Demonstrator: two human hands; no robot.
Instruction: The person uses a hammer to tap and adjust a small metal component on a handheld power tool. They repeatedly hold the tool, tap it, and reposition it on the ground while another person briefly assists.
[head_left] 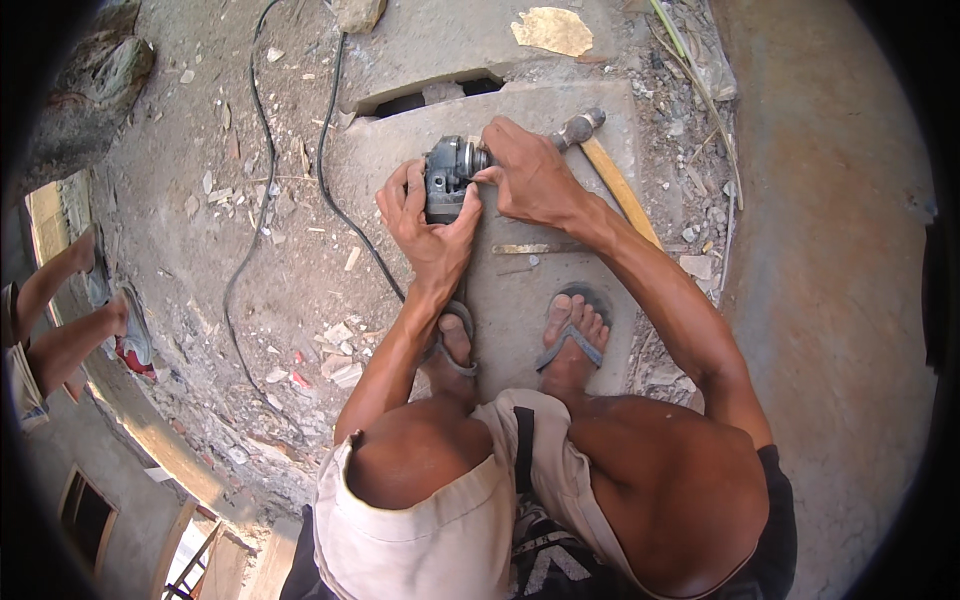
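An angle grinder point(446, 172) with a dark grey body is held over the concrete slab in front of my feet. My left hand point(418, 212) wraps around its body from the left, thumb along the near side. On its right side, my right hand point(532, 172) has its fingers curled at the grinder's round metal collar point(474, 158). Whether a small part sits inside those fingers is hidden. Just beyond my right hand lies a hammer with a metal head point(580, 127) and a yellow wooden handle point(622, 194).
A flat, worn strip point(540, 248) lies on the concrete slab point(510, 340). A slot point(425, 94) opens at its far edge. A black cable point(335, 190) loops across the rubble to the left. Another person's legs point(75, 300) show at far left. A smooth floor point(820, 300) runs along the right.
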